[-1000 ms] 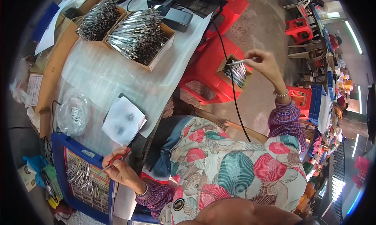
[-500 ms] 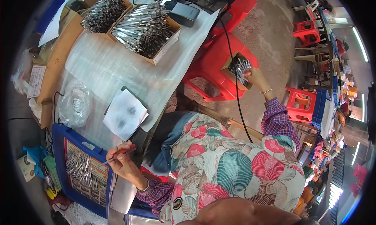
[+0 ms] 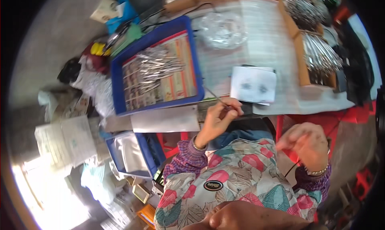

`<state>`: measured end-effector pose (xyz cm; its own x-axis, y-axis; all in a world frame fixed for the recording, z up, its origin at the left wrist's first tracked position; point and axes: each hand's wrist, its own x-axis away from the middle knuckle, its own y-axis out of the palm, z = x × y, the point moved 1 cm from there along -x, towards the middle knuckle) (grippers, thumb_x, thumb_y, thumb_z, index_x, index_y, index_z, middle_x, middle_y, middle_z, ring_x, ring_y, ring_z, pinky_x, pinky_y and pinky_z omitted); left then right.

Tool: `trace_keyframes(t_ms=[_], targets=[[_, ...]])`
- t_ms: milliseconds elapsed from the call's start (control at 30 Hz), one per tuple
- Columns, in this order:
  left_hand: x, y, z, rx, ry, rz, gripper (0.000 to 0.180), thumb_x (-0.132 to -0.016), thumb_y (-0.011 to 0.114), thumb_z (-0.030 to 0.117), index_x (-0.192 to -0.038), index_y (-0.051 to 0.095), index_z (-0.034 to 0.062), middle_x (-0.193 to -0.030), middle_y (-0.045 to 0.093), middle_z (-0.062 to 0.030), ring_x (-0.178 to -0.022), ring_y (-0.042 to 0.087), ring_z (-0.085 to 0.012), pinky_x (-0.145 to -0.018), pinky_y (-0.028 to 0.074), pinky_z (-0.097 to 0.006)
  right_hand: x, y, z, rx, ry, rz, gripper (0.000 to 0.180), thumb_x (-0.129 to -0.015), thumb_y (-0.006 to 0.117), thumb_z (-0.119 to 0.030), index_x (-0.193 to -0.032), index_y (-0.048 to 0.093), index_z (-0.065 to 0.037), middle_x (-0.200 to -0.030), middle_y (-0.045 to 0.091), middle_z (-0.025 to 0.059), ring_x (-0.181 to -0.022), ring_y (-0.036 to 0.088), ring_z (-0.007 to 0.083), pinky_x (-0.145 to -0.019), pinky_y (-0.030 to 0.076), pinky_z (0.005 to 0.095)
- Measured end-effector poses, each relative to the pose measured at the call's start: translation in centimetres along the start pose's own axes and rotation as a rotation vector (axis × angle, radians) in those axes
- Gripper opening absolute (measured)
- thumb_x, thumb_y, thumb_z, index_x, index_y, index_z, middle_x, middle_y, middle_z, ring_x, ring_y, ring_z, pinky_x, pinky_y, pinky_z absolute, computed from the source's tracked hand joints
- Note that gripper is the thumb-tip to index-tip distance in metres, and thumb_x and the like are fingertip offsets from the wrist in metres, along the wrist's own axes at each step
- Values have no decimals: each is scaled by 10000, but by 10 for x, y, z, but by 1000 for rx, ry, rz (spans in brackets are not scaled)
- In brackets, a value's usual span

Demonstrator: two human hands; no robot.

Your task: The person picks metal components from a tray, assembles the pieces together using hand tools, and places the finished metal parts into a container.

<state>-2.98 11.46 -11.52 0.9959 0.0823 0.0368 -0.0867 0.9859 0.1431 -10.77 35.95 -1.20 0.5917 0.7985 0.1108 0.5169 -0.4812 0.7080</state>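
Observation:
My left hand is closed around a screwdriver, whose thin shaft points up and left toward the blue tray. Slender shiny metal parts lie heaped in that tray on printed paper. To the right, my right hand is raised in front of my patterned apron. Motion smears its fingers, so whether anything is between them does not show. Just beyond my left hand is a small stack of white paper with dark smudges, lying on the table.
Cardboard boxes with metal parts stand at the table's right. A clear plastic bag lies near the far edge. Left of the tray are yellow-handled scissors and plastic bags. A second blue tray sits lower left; red stools are at right.
The view has swung left toward the tray. My right hand has come away from the small box of metal parts on the red stool to in front of me. My left hand keeps the screwdriver.

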Motion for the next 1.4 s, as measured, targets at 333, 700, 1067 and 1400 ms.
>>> trace_keyframes(t_ms=[333,700,1067,1400], targets=[[23,-12,9,-35,-13,23,174,-893,585,29,-1057,557,-24,-898,613,-78,-835,601,-133,-742,490,-251,-71,158,18,-801,388,-680,338,-1005,398,-236,-1111,551,47,-1072,591,67,-995,524,120,-879,412,290],[29,-19,3,-38,-21,41,217,-918,582,104,-1074,562,-46,-926,628,-93,-868,610,-141,-788,491,-248,-100,166,33,-441,488,-1050,489,-896,599,-344,-1224,531,13,-1116,624,103,-974,598,175,-894,471,283],[29,-50,61,-468,64,158,145,-825,594,-46,-965,629,-31,-835,648,-77,-748,627,-127,-649,497,-232,-92,166,77,-293,249,-1141,410,-906,580,-321,-1118,580,31,-1025,645,119,-937,611,157,-846,485,285],[11,-206,86,-1198,-37,371,175,-771,638,28,-943,662,37,-751,611,-63,-615,552,-120,-568,423,-232,-98,113,79,-98,352,-896,242,-857,642,-162,-1062,661,-34,-943,695,55,-797,632,85,-670,496,239]])
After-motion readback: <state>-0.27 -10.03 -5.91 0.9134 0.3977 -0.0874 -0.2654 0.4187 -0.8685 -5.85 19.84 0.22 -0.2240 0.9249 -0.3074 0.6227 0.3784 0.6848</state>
